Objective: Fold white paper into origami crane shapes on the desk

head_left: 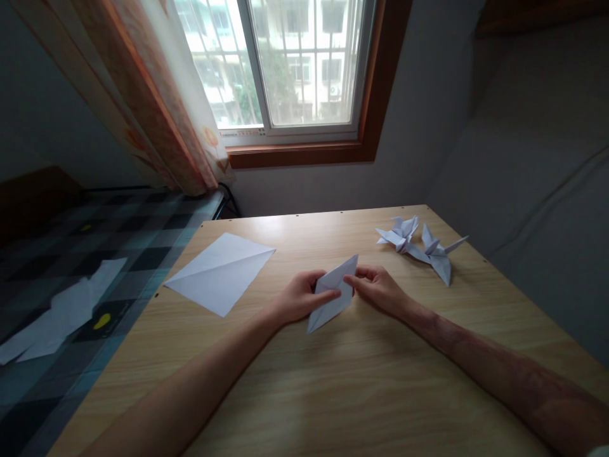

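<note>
Left hand (299, 297) and right hand (378, 287) each pinch an edge of the folded paper (328, 311), held at the middle of the table (333, 381) — seemingly to steady a crease; two paper cranes (402, 236) lie aside, far right

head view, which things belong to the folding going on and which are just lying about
In hand: folded paper, pinched by left hand and right hand.
Lying about: creased sheet, two paper cranes, loose paper on the checked cloth.
</note>
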Tool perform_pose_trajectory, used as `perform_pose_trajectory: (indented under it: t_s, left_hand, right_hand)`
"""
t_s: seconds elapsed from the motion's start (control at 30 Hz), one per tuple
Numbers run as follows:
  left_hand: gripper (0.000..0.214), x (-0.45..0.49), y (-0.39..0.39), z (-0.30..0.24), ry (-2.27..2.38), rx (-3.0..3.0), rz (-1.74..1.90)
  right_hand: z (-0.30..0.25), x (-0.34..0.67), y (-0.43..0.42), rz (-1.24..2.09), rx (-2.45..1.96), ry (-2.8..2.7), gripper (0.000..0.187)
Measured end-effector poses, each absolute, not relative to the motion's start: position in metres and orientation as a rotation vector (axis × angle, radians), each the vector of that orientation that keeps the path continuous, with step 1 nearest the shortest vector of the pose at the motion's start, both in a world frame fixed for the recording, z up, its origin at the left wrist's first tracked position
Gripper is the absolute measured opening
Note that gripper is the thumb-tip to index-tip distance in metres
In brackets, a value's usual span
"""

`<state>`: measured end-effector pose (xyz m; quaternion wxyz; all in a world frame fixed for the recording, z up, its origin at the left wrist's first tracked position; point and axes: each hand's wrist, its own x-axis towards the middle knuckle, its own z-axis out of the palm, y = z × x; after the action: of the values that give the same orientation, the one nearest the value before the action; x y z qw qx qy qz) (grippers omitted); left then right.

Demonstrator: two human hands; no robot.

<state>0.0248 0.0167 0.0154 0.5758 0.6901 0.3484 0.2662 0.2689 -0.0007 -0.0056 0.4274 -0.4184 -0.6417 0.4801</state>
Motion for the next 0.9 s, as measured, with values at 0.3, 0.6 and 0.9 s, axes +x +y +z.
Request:
perform_pose_trajectory:
  t_s: [0.3,0.6,0.9]
  left_hand:
    - [0.051,0.026,0.017,0.022,0.843,1.605,0.709]
    - [0.054,0.025,0.015,0.02,0.833,1.713,0.625]
    - [0.055,0.025,0.014,0.014,0.868,1.778,0.597]
  right_hand:
    - [-0.004,0.268,-0.005,1.143,-0.991,-1.806,0.05]
    - [0.007,0.268,-0.009,1.022,-1.018,-1.894,0.053]
    - [0.003,0.266,-0.008,0.937,-1.008,-1.995,0.048]
